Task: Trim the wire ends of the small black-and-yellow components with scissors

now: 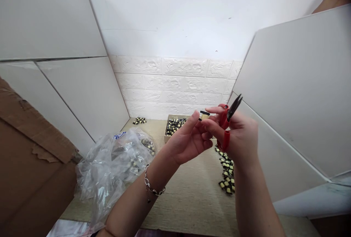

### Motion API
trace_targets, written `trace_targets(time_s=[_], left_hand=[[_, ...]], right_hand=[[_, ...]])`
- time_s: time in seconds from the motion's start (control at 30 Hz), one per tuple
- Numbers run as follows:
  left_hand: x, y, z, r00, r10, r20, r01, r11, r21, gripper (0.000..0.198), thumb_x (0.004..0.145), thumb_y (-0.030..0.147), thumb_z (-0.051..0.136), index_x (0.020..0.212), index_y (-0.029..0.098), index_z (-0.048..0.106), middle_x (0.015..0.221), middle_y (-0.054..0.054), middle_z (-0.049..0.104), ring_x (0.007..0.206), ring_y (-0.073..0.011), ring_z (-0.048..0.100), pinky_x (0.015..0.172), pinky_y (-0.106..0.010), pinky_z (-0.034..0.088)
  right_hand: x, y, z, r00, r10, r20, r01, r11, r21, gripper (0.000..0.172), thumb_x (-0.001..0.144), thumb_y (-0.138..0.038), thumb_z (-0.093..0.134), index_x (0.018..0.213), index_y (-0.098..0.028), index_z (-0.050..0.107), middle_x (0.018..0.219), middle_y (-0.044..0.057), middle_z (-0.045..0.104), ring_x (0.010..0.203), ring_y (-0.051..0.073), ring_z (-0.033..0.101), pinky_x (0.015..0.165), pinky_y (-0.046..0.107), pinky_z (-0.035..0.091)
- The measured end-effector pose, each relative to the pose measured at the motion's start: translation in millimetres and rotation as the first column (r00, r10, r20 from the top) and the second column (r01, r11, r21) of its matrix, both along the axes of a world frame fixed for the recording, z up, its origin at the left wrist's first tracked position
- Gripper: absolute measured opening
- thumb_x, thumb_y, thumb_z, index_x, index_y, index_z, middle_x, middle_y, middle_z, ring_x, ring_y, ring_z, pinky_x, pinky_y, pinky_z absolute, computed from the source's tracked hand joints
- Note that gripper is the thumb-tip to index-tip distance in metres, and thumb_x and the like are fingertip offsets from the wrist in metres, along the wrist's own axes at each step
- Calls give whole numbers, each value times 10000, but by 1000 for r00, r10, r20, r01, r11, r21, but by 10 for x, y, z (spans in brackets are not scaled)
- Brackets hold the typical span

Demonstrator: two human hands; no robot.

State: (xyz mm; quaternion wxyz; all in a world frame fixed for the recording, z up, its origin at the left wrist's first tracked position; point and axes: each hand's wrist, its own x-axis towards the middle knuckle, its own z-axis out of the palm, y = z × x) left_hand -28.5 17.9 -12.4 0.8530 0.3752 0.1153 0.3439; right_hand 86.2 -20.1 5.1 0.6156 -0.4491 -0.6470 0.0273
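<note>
My left hand (190, 140) is closed, thumb and fingers round a small coil bobbin (204, 115) with black ends and a pale yellow middle. Fingertips of my right hand (241, 138) touch the same piece from the other side. Red-handled scissors (225, 120) sit in my right hand, the handles round its fingers and the dark blades pointing up and away from the bobbin. Behind my left hand, an open box (165, 134) holds many similar bobbins. More loose bobbins (227, 185) lie beside my right forearm. My fingers partly hide the held bobbin.
A clear plastic bag (109, 171) with bobbins inside lies on the table (189, 196) at left. A small heap of bobbins (139, 120) is near the back wall (175, 83). Cardboard (33, 164) stands at far left, and white panels (290, 94) close in both sides.
</note>
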Motion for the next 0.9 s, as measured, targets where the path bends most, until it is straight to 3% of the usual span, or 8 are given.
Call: trace_targets(time_s=[0.27,0.43,0.57,0.7,0.8,0.87,0.9], left_hand=[[-10,38,16,998,-13,56,16,999,-51,315,767,481,512,812,193,633,812,-37,594,679,-93,525,599,-216,456],[-22,71,13,999,0,32,-1,1000,23,333,795,474,468,743,186,627,793,-45,605,689,-114,541,630,-251,470],[-32,87,13,999,40,-8,-39,997,63,322,798,458,468,721,187,623,833,-51,619,721,-126,558,657,-271,479],[-48,145,0,993,111,-42,-98,965,242,323,813,464,442,794,197,621,830,-44,618,745,-117,570,654,-254,472],[-87,233,-1,944,330,-26,-296,877,378,276,754,426,555,898,197,611,869,-43,624,711,-92,564,586,-212,451],[-140,292,12,847,531,-3,-452,724,520,295,701,387,628,922,194,610,876,-40,631,692,-81,557,575,-200,443],[-176,316,23,777,629,22,-509,607,610,291,689,363,646,925,196,613,872,-36,636,703,-81,559,596,-202,448]], right_hand=[[-2,53,-12,989,-94,117,94,996,3,143,693,-287,642,824,-232,644,633,-6,604,614,141,563,576,271,446],[16,111,-23,962,-165,218,162,986,35,118,676,-193,612,789,-216,638,608,-13,577,542,117,502,559,263,412],[27,138,-32,950,-171,260,149,984,99,195,679,-142,581,837,-235,646,610,-25,567,538,106,489,571,249,409],[27,155,-40,954,-164,252,141,984,105,158,715,-220,596,866,-236,643,633,-16,575,552,110,493,581,250,407],[57,154,-26,972,-115,203,108,993,47,170,729,-332,607,854,-217,626,607,-19,540,543,104,467,559,239,388],[108,145,-5,984,-19,176,32,997,-70,198,746,-383,584,830,-205,600,592,-26,515,535,97,452,531,225,370],[143,139,6,983,53,177,-26,988,-155,216,759,-408,562,811,-200,583,589,-28,504,536,95,447,517,219,360]])
